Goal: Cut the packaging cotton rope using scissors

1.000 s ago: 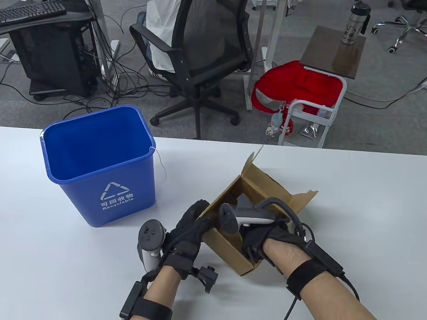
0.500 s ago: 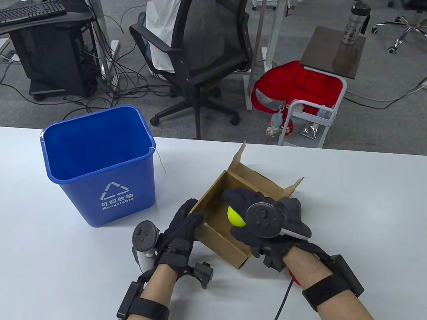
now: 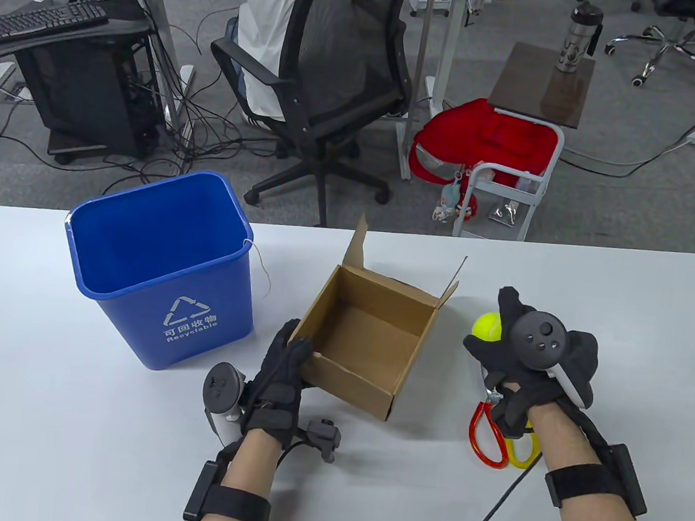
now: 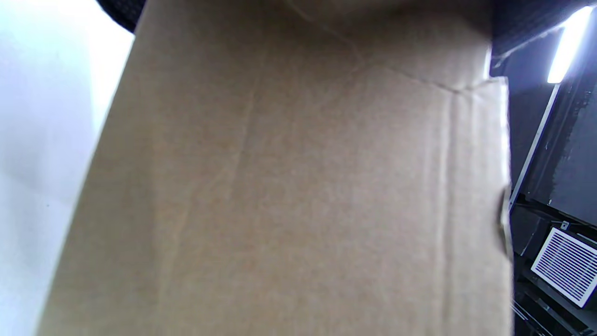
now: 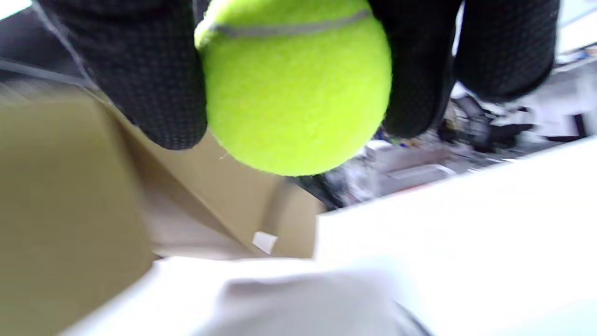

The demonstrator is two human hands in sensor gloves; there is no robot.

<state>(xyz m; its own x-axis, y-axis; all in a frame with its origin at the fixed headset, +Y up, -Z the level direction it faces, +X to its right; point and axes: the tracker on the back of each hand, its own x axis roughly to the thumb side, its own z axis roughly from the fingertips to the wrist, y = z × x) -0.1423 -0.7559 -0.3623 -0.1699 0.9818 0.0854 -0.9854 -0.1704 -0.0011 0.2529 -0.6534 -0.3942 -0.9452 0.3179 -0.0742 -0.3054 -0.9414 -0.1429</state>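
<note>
Table view, taking the open brown cardboard box as the landmark: well to its left on the white table stands a blue plastic recycling bin with a white recycling mark on its front, and a thin pale string hangs from the bin's right rim on the side facing the box. Whether that string is the packaging cotton rope cannot be told. At the box's near left corner the left hand in its black sensor glove rests with its fingers laid close together against the box's outer wall; whether they grip it cannot be told. Left wrist view is almost filled by that brown cardboard wall. The box's flaps stand up at the far side and its inside shows only bare cardboard. To the right of the box, apart from it, the right hand in a black glove holds a yellow-green tennis ball; right wrist view shows the gloved fingers curled around the ball from above, clear of the table. Just nearer than that hand, partly under its wrist, lie scissors with one red and one yellow handle loop, flat on the table.
</note>
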